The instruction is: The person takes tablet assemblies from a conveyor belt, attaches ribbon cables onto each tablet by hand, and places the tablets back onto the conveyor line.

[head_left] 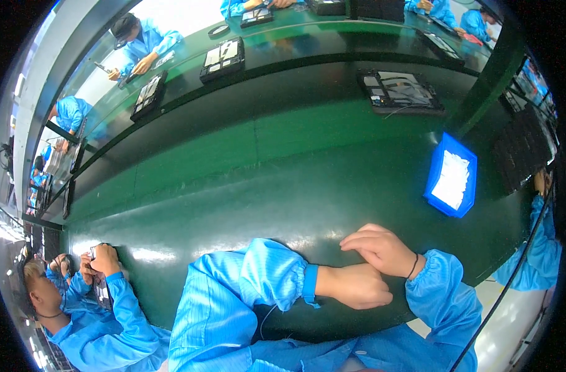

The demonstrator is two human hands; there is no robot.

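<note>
My left hand (356, 288) rests near the front edge of the green table, its fingers curled into a loose fist with no object showing in it. Just beyond lies my right hand (382, 249), fingers stretched out to the left and the heel of the hand against my left hand. A dark band circles my right wrist. Both forearms are in blue sleeves. Nearest to my hands, to the far right, stands a blue bin (473, 180) filled with small white pieces (451, 180).
A dark tray with an opened device (402, 90) sits at the back right, a thin wire hanging over its front. More devices (223, 57) line the raised track behind. Dark stacked trays (523, 149) stand at right. A co-worker (103, 310) handles a device at left.
</note>
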